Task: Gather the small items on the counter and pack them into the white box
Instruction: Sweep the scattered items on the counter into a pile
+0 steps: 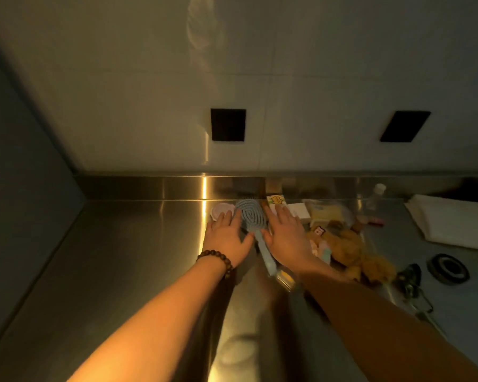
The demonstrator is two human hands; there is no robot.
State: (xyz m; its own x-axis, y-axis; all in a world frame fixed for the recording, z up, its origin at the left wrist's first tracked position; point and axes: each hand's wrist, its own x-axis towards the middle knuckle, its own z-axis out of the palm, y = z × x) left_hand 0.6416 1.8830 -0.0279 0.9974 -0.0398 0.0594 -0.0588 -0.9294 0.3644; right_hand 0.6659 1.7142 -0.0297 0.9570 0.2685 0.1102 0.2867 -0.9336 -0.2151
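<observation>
**Both hands flat beside the blue hairbrush, steel table**

Dim, warm light; much of the pile at right is blurred. A yellowish packet and a clear small bottle with a white cap are hard to make out. The right forearm hides part of the clutter under it, including a glinting yellow-edged thing near the brush handle that I cannot identify. Dark tools at far right are unclear.

Writing: a small carton with a yellow cartoon figure; no words legible. A tag by the brown plush toy shows a mark, unreadable.

Left hand: palm down, fingers spread and loose, gripping nothing, fingertips over a pale round pad. Beaded bracelet on the wrist. Right hand: palm down, fingers splayed, holding nothing, fingertips reaching the carton and a small white box.

Hairbrush lies on the table between the hands, head toward the wall, handle toward the person. A folded white cloth lies far right, well apart. Black ring-shaped thing sits nearer.
</observation>
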